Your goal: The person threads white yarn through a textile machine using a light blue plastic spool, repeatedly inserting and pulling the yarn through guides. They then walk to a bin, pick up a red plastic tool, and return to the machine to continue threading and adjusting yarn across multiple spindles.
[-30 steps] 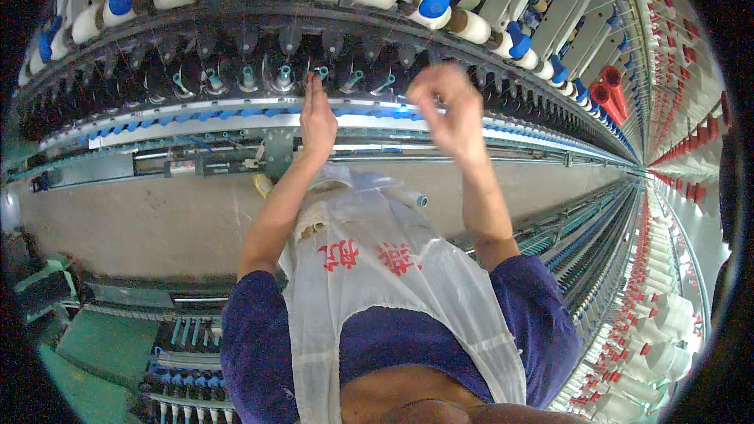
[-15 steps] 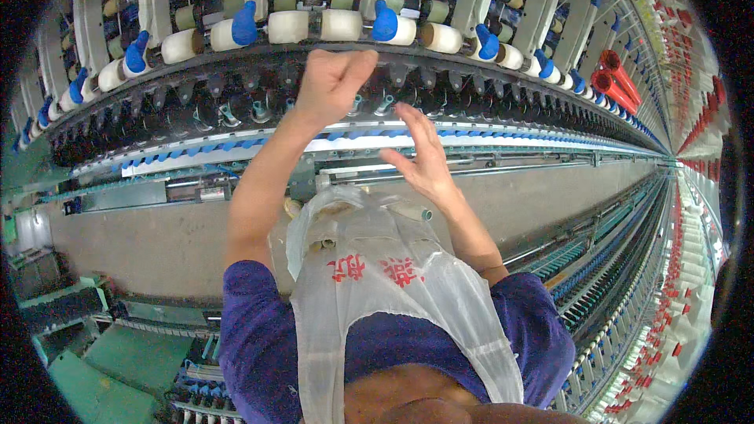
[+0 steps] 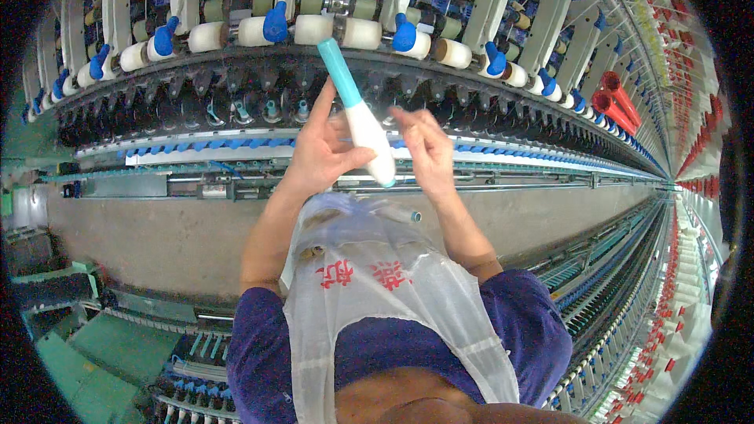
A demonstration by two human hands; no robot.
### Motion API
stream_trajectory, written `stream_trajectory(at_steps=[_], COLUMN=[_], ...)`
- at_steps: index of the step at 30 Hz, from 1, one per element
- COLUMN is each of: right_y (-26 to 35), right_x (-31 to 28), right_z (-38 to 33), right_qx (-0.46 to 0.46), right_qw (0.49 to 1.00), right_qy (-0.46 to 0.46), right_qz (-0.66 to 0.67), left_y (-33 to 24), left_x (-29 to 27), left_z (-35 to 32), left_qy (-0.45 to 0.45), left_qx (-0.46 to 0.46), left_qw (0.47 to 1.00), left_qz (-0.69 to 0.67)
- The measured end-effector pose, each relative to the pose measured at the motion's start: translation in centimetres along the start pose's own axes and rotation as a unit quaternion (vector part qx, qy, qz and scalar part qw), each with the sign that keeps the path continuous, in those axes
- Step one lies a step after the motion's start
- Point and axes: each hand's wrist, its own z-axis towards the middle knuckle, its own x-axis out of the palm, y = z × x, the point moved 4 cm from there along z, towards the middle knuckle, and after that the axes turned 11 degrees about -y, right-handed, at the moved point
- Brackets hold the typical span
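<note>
A spinning bobbin (image 3: 367, 127), a teal tube with white yarn wound on its lower part, tilts in front of the spinning frame. My left hand (image 3: 316, 154) grips it between thumb and fingers, with the bare teal end pointing up and away. Just right of the yarn is my right hand (image 3: 430, 154), its fingers curled in and partly blurred. Whether a thread lies in those fingers is too fine to see. Beyond both hands runs a dark row of spindles (image 3: 271, 110) with small teal tips. A translucent apron (image 3: 369, 247) with red marks covers my front.
White rollers (image 3: 314, 30) and blue knobs (image 3: 404, 34) line the frame above the spindles. Two red tubes (image 3: 620, 98) rest on it at the right. A blue-and-white rail (image 3: 236, 147) runs below. Behind me, across the grey floor (image 3: 173, 228), stands another machine row.
My left hand has come down and nearer from the rollers and now holds the bobbin. My right hand has curled its fingers beside it. The view has shifted slightly.
</note>
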Motion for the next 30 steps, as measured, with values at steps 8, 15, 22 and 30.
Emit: stream_trajectory(at_steps=[8,15,22,30], right_y=[0.6,-4.2,-9.5,-15.1], right_x=[3.4,4.7,0.4,5.2], right_z=[1.0,0.3,4.0,-0.8], right_qx=[-0.069,-0.210,0.260,-0.293], right_qw=[0.987,0.935,0.747,0.881], right_qy=[-0.130,-0.272,-0.184,0.232], right_qz=[0.064,-0.084,0.584,-0.289], left_y=[1.4,3.4,1.6,1.0], left_x=[0.6,-1.1,-9.7,-25.9], left_z=[0.3,-1.9,-7.6,-10.4], left_qy=[-0.066,-0.069,-0.023,-0.183], left_qx=[0.074,0.029,0.191,-0.071], left_qw=[0.980,0.812,0.615,0.968], left_qz=[0.174,0.578,0.765,0.159])
